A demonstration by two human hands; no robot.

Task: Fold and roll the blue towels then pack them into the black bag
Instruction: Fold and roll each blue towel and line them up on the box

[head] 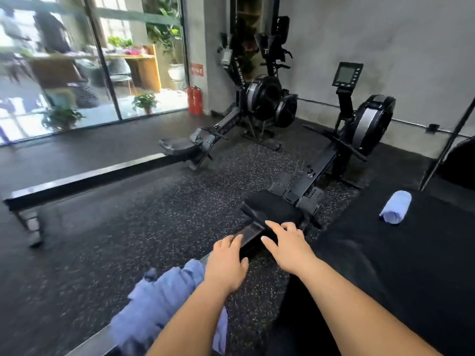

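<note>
A black bag (273, 208) lies low on the rail of the near rowing machine, just ahead of me. My left hand (225, 262) reaches to its near flap, fingertips touching the glossy edge, fingers fairly straight. Over the same flap, my right hand (286, 246) hovers with fingers spread and holds nothing. A heap of loose blue towels (159, 301) sits on the rail under my left forearm. One rolled blue towel (395, 206) lies on the black mat (401, 265) at the right.
Two black rowing machines (359, 140) stand ahead, and a third is stored upright against the grey wall. A long metal rail (84, 176) crosses the speckled rubber floor at left. Glass doors, potted plants and red fire extinguishers (194, 100) are at the back left.
</note>
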